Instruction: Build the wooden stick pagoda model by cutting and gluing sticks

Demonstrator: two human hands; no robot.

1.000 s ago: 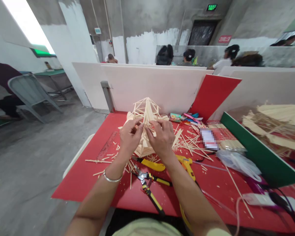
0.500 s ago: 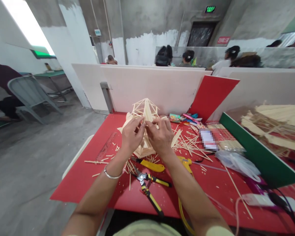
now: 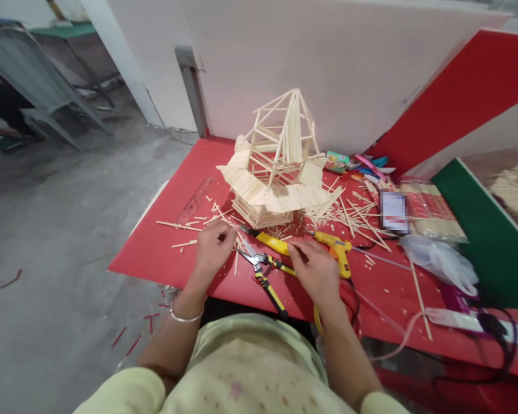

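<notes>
A tower-like model of thin wooden sticks stands at the back of the red table, with an open frame on top and a skirt of sticks lower down. My left hand is over the near side of the table, thumb and finger pinched; anything between them is too small to name. My right hand is closed, its fingertips at the handle end of a yellow utility knife; whether they touch it is unclear. Between my hands lie yellow-and-black cutting pliers. A yellow glue gun rests just behind my right hand.
Loose sticks and a clear ruler lie around the model. To the right are a phone, packed sticks, a plastic bag and a power strip with cables. A green board borders that side.
Both hands have come away from the model's upper front, back toward me, and moved apart. The view has tilted down, showing the whole model.
</notes>
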